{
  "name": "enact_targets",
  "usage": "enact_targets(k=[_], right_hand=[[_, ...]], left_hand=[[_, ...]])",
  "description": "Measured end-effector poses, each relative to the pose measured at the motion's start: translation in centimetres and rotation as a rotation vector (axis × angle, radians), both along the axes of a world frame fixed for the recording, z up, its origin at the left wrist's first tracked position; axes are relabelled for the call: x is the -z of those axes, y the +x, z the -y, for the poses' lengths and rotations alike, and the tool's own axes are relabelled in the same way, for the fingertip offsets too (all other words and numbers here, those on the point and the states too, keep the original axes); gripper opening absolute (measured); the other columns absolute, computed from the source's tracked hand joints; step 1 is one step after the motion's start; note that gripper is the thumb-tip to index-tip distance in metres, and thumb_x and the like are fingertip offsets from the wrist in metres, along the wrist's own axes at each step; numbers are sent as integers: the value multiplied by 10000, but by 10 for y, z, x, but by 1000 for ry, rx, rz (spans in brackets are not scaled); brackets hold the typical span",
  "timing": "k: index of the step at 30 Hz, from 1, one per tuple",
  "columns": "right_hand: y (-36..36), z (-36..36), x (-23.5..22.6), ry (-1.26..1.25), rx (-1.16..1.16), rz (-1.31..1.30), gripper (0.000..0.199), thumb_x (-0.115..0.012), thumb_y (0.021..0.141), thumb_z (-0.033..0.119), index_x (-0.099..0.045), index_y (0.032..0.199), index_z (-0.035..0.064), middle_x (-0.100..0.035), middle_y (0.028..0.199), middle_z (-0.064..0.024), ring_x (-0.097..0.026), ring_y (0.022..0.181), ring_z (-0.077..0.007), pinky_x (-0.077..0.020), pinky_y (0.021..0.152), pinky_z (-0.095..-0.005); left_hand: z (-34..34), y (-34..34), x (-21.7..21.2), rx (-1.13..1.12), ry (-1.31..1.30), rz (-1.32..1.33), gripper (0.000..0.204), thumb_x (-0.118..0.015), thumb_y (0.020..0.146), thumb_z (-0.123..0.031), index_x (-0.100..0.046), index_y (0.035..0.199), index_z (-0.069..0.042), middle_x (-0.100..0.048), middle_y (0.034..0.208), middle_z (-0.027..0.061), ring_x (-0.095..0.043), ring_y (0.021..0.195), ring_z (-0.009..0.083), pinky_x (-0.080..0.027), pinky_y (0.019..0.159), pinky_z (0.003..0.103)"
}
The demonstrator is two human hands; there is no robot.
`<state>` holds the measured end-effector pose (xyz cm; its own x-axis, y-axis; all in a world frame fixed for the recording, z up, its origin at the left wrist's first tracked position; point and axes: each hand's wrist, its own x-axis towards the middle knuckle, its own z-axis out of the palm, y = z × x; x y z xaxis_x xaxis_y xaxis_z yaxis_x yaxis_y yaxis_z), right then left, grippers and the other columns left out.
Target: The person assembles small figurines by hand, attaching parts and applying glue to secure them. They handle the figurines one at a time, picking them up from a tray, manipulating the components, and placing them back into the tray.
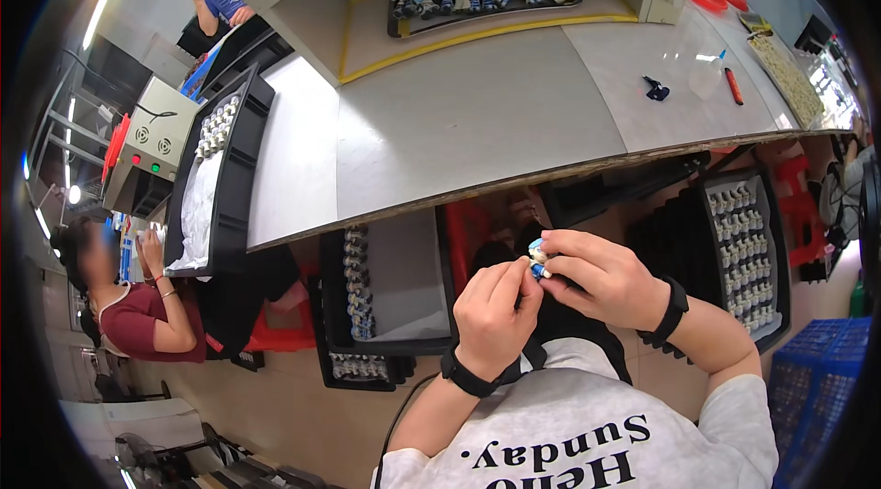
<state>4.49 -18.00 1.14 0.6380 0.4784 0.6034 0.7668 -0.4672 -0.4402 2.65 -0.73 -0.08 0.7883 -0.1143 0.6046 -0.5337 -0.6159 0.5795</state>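
Between both hands, over my lap and just in front of the table edge, is a small figurine [538, 252] with a light-blue top, a pale middle and blue below. My left hand [496, 310] is closed, with thumb and forefinger pinching its lower part. Fingers of my right hand [601, 273] are bent around its upper and right side. Fingertips partly cover the figurine, so its finer details are hidden. Each wrist wears a black band.
A box-like opening on the table [468, 113] holds a dark tray [400, 27] of similar figurines. Black crates [335, 342] [775, 305] with rows of figurines stand low on both sides. A red pen [734, 86] lies at the right. Two people sit at the left.
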Motion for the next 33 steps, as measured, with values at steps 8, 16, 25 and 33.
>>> enact_targets(k=[8,16,25,33], right_hand=[[-9,-3,-1,-81,62,131,207,-683,791,80,-632,945,-49,-644,1019,-165,-671,931,-276,-585,720,-308],[-13,-9,3,-82,79,184,217,-670,795,67,-626,954,-74,-641,1026,-187,-669,950,-299,-589,733,-320],[-15,-11,5,-98,69,227,246,-668,787,27,-602,981,-108,-621,1068,-211,-650,1002,-330,-583,795,-340],[-15,-7,2,-117,23,238,267,-656,780,3,-591,1007,-122,-610,1083,-219,-640,1023,-348,-581,802,-349]], left_hand=[[1,-7,1,10,27,48,152,-673,731,22,-670,883,18,-659,772,119,-630,650,263,-517,579,329],[0,-12,0,-9,48,82,165,-679,732,18,-668,896,26,-654,781,127,-624,646,268,-515,576,334],[0,-16,1,-11,8,92,184,-673,728,44,-670,912,44,-648,779,136,-620,634,263,-507,565,322],[-5,-21,-2,131,-389,-326,195,-631,785,90,-657,975,55,-663,825,112,-647,700,133,-538,650,236]])
